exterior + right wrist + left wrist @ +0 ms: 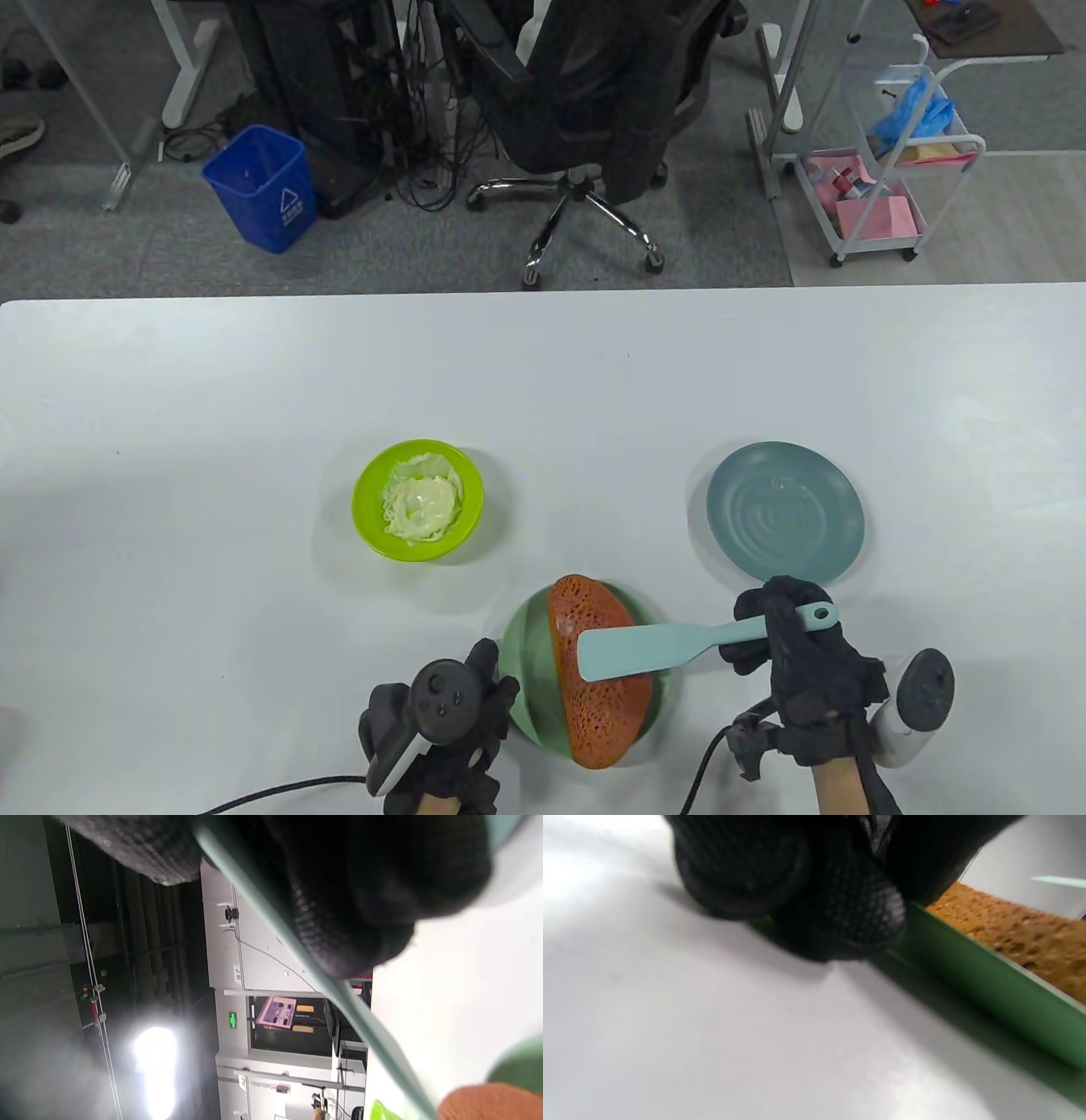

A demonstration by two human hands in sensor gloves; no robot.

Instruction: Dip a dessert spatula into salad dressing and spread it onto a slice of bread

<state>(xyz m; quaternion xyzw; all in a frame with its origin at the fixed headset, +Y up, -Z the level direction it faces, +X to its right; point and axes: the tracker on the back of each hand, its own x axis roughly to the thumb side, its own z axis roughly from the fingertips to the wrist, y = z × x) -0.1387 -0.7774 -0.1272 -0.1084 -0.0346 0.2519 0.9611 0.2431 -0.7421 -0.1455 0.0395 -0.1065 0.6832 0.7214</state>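
An orange-brown bread slice (602, 679) lies on a green plate (526, 654) near the table's front. My right hand (785, 645) grips the handle of a light teal spatula (645, 647); its blade lies flat over the middle of the bread. My left hand (462, 713) rests at the plate's left rim; in the left wrist view its fingertips (857, 912) touch the green rim (988, 997), bread (1018, 929) beyond. A lime bowl (417, 499) of pale dressing (422, 503) stands to the far left. The spatula handle (339, 993) crosses the right wrist view.
An empty blue-grey plate (785, 511) stands just beyond my right hand. Past the table's far edge are an office chair (585, 102), a blue bin (261, 187) and a white cart (882, 170). Cables trail off both wrists at the front edge.
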